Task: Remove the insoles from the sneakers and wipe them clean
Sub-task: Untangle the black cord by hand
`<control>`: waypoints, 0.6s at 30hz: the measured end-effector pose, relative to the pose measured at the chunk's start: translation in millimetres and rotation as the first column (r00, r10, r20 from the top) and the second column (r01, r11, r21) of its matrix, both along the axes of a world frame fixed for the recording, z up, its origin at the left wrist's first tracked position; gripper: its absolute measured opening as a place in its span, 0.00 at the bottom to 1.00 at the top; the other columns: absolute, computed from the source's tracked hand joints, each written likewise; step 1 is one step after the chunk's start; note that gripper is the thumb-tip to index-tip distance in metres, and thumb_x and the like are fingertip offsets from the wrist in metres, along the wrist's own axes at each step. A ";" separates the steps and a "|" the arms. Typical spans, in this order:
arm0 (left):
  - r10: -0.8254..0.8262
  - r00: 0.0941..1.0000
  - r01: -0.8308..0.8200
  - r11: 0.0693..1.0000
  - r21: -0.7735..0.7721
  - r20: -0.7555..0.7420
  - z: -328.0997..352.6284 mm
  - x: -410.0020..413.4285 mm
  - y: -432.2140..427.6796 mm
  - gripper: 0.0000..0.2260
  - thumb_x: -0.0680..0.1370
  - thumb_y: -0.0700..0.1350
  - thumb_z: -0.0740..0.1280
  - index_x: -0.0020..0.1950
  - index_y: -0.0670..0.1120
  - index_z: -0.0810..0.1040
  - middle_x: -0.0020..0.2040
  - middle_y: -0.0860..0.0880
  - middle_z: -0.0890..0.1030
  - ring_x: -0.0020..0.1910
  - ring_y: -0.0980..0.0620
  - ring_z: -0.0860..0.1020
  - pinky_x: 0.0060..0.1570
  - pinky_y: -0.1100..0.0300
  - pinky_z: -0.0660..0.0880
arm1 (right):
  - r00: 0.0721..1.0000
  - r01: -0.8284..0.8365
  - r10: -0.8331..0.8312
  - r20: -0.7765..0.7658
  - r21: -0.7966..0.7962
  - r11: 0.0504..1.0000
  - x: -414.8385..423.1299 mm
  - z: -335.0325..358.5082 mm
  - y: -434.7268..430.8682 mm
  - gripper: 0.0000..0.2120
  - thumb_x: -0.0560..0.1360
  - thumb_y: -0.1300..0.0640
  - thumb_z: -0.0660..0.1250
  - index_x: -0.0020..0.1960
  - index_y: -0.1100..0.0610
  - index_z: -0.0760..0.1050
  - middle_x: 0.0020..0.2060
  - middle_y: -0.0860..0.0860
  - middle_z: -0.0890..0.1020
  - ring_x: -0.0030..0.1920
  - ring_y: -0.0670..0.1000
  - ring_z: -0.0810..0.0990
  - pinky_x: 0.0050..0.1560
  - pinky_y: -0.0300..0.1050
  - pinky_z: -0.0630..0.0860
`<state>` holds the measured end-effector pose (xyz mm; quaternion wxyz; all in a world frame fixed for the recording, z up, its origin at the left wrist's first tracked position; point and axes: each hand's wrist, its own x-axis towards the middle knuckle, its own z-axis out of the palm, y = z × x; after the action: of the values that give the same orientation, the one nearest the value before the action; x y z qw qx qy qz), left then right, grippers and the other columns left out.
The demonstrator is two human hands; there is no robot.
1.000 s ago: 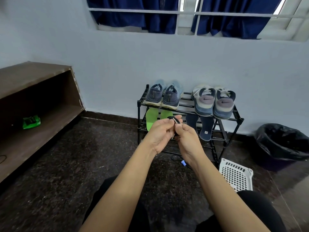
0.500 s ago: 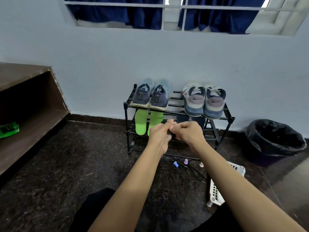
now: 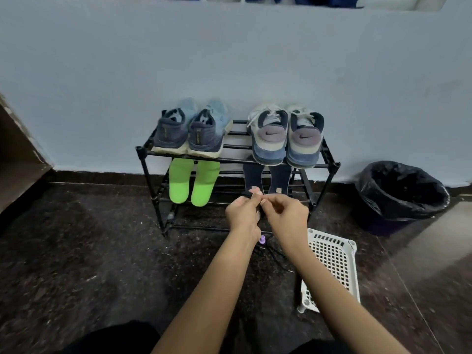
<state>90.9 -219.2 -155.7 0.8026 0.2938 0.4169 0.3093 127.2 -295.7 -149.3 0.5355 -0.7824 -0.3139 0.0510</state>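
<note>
Together: left hand [image 3: 241, 213], right hand [image 3: 286, 213] pinch small black item [image 3: 246, 194].

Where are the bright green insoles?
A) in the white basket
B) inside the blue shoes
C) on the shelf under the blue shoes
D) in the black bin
C: the green insoles stand on the lower shelf of the rack, right under the blue sneakers on top.

Sneakers [image 3: 268, 139] atop rack [image 3: 143, 159]; insoles [image 3: 178, 185] beneath; bin [image 3: 401, 198] right; basket [image 3: 332, 264] in front, seemingly tipped.
</note>
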 end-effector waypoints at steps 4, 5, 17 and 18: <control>-0.056 0.994 0.056 0.998 0.005 -0.093 -39.0 23.2 -6.3 0.09 0.77 0.38 0.70 0.38 0.42 0.76 0.36 0.47 0.80 0.39 0.48 0.79 0.48 0.50 0.76 | 0.991 0.037 -0.036 -0.131 0.000 0.999 12.0 -38.2 -7.2 0.08 0.73 0.58 0.71 0.51 0.51 0.83 0.37 0.43 0.84 0.39 0.36 0.80 0.38 0.24 0.70; -0.070 0.993 0.071 0.997 0.005 -0.098 -47.0 26.7 -8.3 0.07 0.77 0.38 0.70 0.39 0.41 0.77 0.38 0.46 0.80 0.41 0.48 0.79 0.49 0.49 0.77 | 0.988 0.053 -0.053 -0.145 -0.004 0.999 14.7 -46.6 -8.6 0.08 0.73 0.58 0.71 0.51 0.51 0.83 0.36 0.43 0.84 0.38 0.35 0.80 0.37 0.23 0.70; -0.442 0.852 0.469 0.882 0.033 -0.281 -140.1 70.6 -44.8 0.14 0.83 0.42 0.59 0.39 0.43 0.76 0.36 0.45 0.79 0.42 0.47 0.77 0.44 0.58 0.72 | 0.902 0.334 -0.377 -0.212 -0.213 0.918 62.3 -168.5 -37.0 0.04 0.74 0.57 0.69 0.40 0.55 0.79 0.29 0.45 0.79 0.32 0.42 0.77 0.33 0.27 0.68; -0.503 0.812 0.536 0.843 0.039 -0.296 -147.4 74.0 -47.7 0.15 0.84 0.42 0.58 0.38 0.44 0.75 0.35 0.47 0.78 0.41 0.49 0.77 0.43 0.59 0.73 | 0.901 0.339 -0.387 -0.195 -0.242 0.909 67.2 -179.8 -42.2 0.05 0.74 0.57 0.68 0.40 0.56 0.79 0.30 0.46 0.80 0.32 0.44 0.77 0.33 0.28 0.68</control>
<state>164.9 -266.9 -303.1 0.7717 0.4842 0.4080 0.0589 194.4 -337.8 -329.2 0.4870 -0.8657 -0.0885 0.0750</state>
